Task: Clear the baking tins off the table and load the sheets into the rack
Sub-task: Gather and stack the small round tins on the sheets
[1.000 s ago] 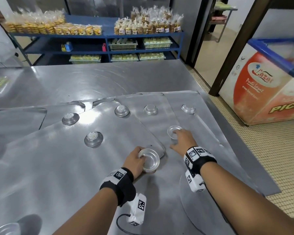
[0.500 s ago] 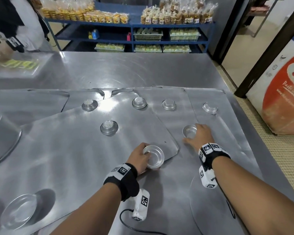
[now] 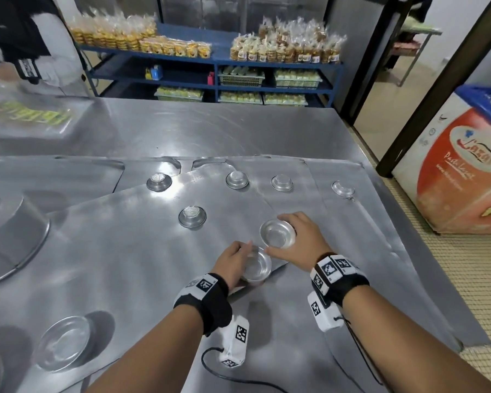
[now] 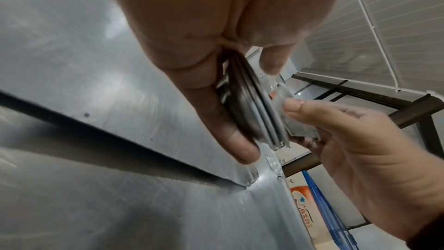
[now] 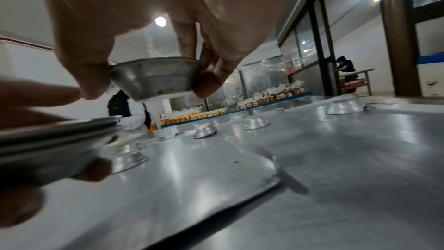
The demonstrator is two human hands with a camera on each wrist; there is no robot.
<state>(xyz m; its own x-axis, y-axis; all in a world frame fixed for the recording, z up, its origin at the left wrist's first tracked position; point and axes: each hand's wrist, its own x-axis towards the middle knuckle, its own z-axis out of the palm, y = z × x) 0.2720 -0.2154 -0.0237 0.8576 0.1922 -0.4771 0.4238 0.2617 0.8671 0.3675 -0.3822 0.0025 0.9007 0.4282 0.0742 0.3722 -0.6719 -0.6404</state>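
From the head view, five small round tins sit upside down on overlapping metal baking sheets (image 3: 119, 251) in the middle of the frame: one at upper left (image 3: 159, 181), one below it (image 3: 192, 217), two side by side at top centre (image 3: 237, 179) (image 3: 281, 182), and one at upper right (image 3: 343, 188). A larger shallow tin (image 3: 64, 346) lies open side up at lower left. The left hand (image 3: 233, 263) grips a stack of nested tins (image 3: 256, 268), fingers curled round its rim. The right hand (image 3: 301, 242) pinches a single tin (image 3: 277, 234), mouth up, just above and right of the stack. A freezer (image 3: 462, 171) at the right edge reads "Lazai".

In the left wrist view, the stack (image 4: 252, 109) shows three or four rims edge-on between thumb and fingers of the left hand (image 4: 204, 35); the right hand (image 4: 360, 149) is at the right of the frame.

In the right wrist view, the right hand (image 5: 168, 16) holds the single tin (image 5: 156, 79) by thumb and fingertips (image 5: 206, 83) on opposite sides, clear above the sheet (image 5: 192, 178), with the stack (image 5: 52, 140) at the left edge.
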